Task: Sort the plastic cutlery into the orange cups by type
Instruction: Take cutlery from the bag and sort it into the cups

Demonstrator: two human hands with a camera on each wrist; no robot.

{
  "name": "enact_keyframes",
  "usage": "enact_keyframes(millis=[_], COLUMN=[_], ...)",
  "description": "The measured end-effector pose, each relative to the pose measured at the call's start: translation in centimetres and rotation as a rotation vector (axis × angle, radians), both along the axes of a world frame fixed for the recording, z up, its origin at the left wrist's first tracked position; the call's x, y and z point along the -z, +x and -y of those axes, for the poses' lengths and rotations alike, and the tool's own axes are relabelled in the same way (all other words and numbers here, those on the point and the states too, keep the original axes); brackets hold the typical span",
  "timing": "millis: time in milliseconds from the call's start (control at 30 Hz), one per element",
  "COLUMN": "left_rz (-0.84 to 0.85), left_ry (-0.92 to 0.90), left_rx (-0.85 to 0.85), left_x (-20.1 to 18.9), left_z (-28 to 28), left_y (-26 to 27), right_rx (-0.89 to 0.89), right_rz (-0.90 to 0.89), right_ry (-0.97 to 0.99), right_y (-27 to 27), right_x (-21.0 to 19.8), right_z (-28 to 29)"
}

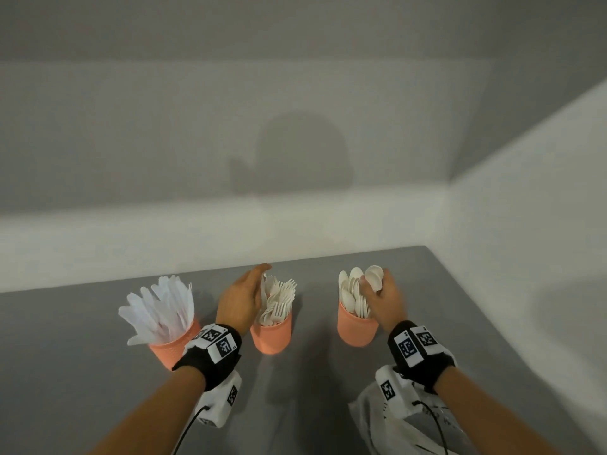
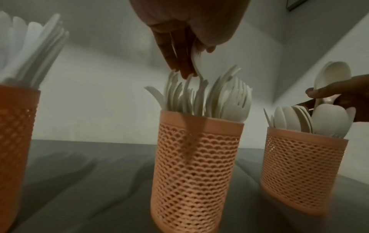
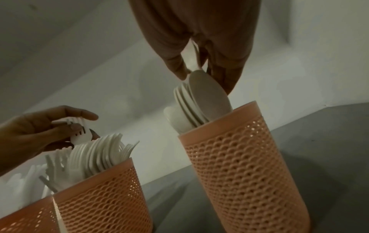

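Observation:
Three orange mesh cups stand in a row on the grey table. The left cup holds white knives, the middle cup forks, and the right cup spoons. My left hand hovers over the middle cup. It pinches a white fork whose handle points down among the other forks. My right hand is just above the right cup and grips a white spoon, its bowl up. In the right wrist view the spoon reaches down into that cup.
A white plastic bag lies on the table under my right forearm. A pale wall runs close behind the cups, and another wall closes the table's right side. Bare grey tabletop shows between and in front of the cups.

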State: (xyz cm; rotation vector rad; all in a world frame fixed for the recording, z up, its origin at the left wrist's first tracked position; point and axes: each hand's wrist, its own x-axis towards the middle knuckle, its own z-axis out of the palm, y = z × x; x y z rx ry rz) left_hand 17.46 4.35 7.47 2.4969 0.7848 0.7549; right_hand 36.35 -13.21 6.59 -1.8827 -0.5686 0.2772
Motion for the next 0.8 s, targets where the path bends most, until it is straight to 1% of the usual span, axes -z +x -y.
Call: enact_keyframes(millis=[67, 133, 200, 333, 400, 467, 533, 667, 733, 800], left_rz=[0.016, 0.015, -0.015, -0.184, -0.256, -0.286, -0.319, -0.459, -0.525, -0.555], left_ry=[0.049, 0.087, 0.132, 0.123, 0.093, 0.054, 0.051, 0.084, 0.101, 0.075], left_rx=[0.011, 0.051, 0.064, 0.046, 0.05, 0.072, 0.074, 0.054, 0.057, 0.065], left_x=[0.1, 0.3, 0.7, 1.5, 2.2, 2.6, 2.8, 2.3, 2.1, 1.9], left_z=[0.0, 0.1, 0.0, 0.0, 0.2, 0.4, 0.5, 1.1, 1.2, 1.1], left_y=[0.1, 0.1, 0.2, 0.2, 0.1, 0.0, 0.2, 0.4, 0.6, 0.7], right_rx=[0.028, 0.041, 0.009, -0.137, -0.203, -0.235, -0.236, -0.272, -0.29, -0.309], right_rz=[0.047, 0.116, 0.209, 0.347, 0.495, 0.569, 0.567, 0.53, 0.512, 0.489], right_ry=[-0.001, 0.041, 0.015, -0.139, -0.314, -0.513, -0.611, -0.769, -0.836, -0.869], right_y=[0.1, 0.2, 0.3, 0.2, 0.2, 0.2, 0.1, 0.0, 0.0, -0.2], right_x=[0.0, 0.3, 0.8, 0.9, 1.3, 1.7, 1.6, 1.0, 0.5, -0.2], right_z=[0.0, 0.0, -0.2, -0.7, -1.0, -1.1, -1.2, -1.3, -1.3, -1.2])
